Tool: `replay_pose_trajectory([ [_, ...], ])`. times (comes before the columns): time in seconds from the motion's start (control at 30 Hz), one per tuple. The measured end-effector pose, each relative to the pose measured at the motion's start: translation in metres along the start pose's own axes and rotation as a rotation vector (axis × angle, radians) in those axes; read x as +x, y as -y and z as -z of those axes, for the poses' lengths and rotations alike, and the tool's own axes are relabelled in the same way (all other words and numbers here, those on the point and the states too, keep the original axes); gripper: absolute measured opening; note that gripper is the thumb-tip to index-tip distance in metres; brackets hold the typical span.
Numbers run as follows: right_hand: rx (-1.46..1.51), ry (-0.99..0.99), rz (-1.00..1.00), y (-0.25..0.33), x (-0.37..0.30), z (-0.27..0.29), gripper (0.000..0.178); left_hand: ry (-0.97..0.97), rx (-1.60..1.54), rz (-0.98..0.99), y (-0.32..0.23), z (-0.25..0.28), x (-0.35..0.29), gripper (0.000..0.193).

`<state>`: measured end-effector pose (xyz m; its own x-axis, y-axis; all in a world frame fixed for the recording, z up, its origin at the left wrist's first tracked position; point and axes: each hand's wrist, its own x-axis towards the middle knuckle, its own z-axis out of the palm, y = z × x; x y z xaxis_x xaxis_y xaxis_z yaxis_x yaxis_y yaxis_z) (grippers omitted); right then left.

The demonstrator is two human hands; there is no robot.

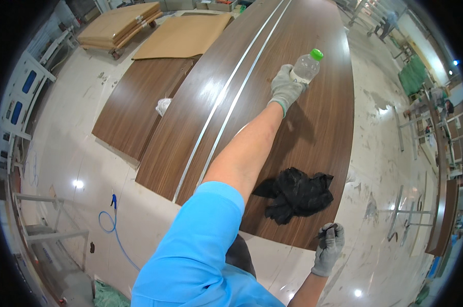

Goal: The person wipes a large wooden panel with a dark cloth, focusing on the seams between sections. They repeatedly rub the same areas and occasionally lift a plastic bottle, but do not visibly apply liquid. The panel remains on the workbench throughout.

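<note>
My left hand, in a grey work glove, reaches far out over a long brown wood-grain panel. Its fingers are wrapped round a clear plastic bottle with a green cap, tilted above the panel. Lower down, beside the panel's near right corner, is my gloved right hand. Its fingers are closed, with a small dark bit showing between them that I cannot make out. A crumpled black cloth lies on the panel just beyond the right hand. Two pale strips run lengthwise along the panel.
Left of the panel is a second brown board, with a cardboard sheet on its far end. Stacked cardboard sits on a wheeled base at far left. A blue air hose lies on the floor. Metal frames stand at right.
</note>
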<state>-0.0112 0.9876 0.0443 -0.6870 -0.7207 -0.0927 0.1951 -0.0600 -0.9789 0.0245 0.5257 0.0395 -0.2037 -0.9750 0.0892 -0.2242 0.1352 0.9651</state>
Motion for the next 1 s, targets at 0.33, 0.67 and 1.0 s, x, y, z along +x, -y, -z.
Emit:
replay_pose_trajectory([
  [0.33,0.0,0.054,0.004,-0.005,-0.01,-0.014,0.014,0.077,-0.061,-0.308,0.029,0.228,-0.145,0.056],
  [0.67,0.03,0.221,-0.008,-0.012,-0.049,-0.093,0.016,0.162,-0.102,-0.01,0.03,0.395,-0.305,0.05],
  [1.0,0.078,0.259,-0.049,-0.021,-0.074,-0.128,0.015,0.44,1.207,-0.329,0.013,0.411,-0.333,0.059],
])
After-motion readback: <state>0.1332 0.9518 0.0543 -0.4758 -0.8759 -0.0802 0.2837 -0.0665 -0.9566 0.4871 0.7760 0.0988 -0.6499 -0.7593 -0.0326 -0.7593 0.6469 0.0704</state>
